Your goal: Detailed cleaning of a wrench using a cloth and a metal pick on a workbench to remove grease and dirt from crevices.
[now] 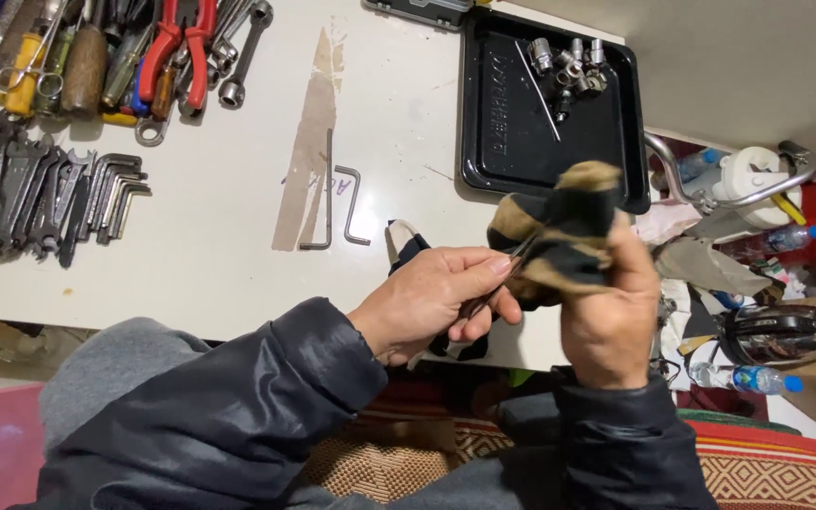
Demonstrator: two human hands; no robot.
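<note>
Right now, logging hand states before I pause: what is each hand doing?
Left hand: closed on a thin metal tool.
Right hand: closed, gripping a tan and black rag around the tool's end.

The thin tool (493, 283) is mostly hidden — the rag (559, 227) wraps its tip, the left hand's fingers (469, 279) cover its handle. The frame's top edge crops the pliers (179, 47).

The table (238, 283) middle lies bare around two hex keys (337, 208). Wrenches (40, 194) crowd its left edge. A black tray (512, 142) blocks the far right corner.
</note>
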